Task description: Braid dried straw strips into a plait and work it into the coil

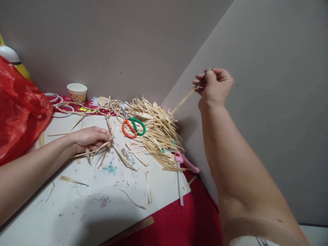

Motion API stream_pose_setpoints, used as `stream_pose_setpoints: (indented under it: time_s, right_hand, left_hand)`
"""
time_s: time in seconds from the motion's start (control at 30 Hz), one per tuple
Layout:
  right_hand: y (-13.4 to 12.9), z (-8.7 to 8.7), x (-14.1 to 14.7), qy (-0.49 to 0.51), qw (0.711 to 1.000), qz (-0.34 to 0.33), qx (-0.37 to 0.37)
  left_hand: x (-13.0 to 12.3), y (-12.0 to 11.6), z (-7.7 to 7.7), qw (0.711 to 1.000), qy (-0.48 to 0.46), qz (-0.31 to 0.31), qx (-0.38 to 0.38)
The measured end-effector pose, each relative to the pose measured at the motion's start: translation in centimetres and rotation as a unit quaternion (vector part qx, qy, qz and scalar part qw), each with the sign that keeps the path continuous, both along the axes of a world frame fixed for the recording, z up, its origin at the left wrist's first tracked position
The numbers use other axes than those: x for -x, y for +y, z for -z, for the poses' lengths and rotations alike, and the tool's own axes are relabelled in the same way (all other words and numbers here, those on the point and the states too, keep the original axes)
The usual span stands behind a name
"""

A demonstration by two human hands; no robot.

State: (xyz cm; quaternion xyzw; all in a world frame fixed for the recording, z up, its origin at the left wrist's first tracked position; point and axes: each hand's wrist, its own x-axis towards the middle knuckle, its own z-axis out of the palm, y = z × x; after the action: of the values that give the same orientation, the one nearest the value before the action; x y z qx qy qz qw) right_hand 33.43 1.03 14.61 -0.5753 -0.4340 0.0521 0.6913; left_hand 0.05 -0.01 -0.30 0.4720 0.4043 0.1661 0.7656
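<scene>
Grey walls (271, 89) meet in a corner beyond the scissors (130, 119), which lie at the left edge of a straw heap (156, 124). Nearer than the scissors, a white board (77, 212), stained teal and purple, overlies red cloth (179, 222). Left of them, the left hand (89, 139) pinches a straw braid (109, 125); up and right of them, the right hand (216, 83) grips a straw strip (183, 99).

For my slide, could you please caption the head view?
Left hand pinching a straw braid, right hand holding up a straw strip, scissors and a straw bundle between them.
</scene>
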Motion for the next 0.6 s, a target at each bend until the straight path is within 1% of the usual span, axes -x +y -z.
stream_pose_setpoints:
  time_s: [0.07,0.13,0.17,0.23,0.3,0.4,0.47,0.5,0.57,0.6]
  right_hand:
    - [-0.9,-0.6,1.6,0.023,1.000,-0.016,-0.014]
    - [-1.9,-0.3,3.7,0.043,0.996,-0.080,0.013]
    - [-2.5,0.3,4.9,0.051,0.990,-0.121,0.048]
    - [-3.6,2.3,7.3,0.057,0.966,-0.212,0.135]
    - [-4.6,5.0,9.5,0.047,0.930,-0.292,0.217]
    - [-5.7,8.8,11.8,0.085,0.873,-0.372,0.302]
    - [-6.2,10.7,12.5,0.121,0.843,-0.391,0.348]
    - [-6.4,11.4,12.5,0.129,0.833,-0.392,0.368]
    - [-6.7,12.3,11.9,0.112,0.827,-0.380,0.400]
    - [-6.7,12.4,11.2,0.081,0.827,-0.374,0.413]
  left_hand:
    - [0.0,0.0,0.0,1.000,0.003,-0.005,0.001]
    - [-0.1,-0.1,0.0,1.000,0.005,-0.009,0.002]
    - [-0.1,-0.1,0.0,1.000,0.005,-0.010,0.001]
    - [-0.1,-0.2,0.0,1.000,-0.001,-0.006,-0.002]
    - [-0.1,-0.3,0.1,1.000,0.001,-0.007,-0.007]
    - [-0.2,-0.3,0.2,1.000,-0.010,-0.014,0.003]
    - [-0.2,-0.3,0.2,1.000,-0.010,-0.017,0.008]
    - [-0.2,-0.3,0.2,1.000,-0.008,-0.018,0.009]
    - [-0.3,-0.3,0.2,1.000,-0.002,-0.016,0.008]
    - [-0.3,-0.3,0.2,1.000,0.001,-0.015,0.006]
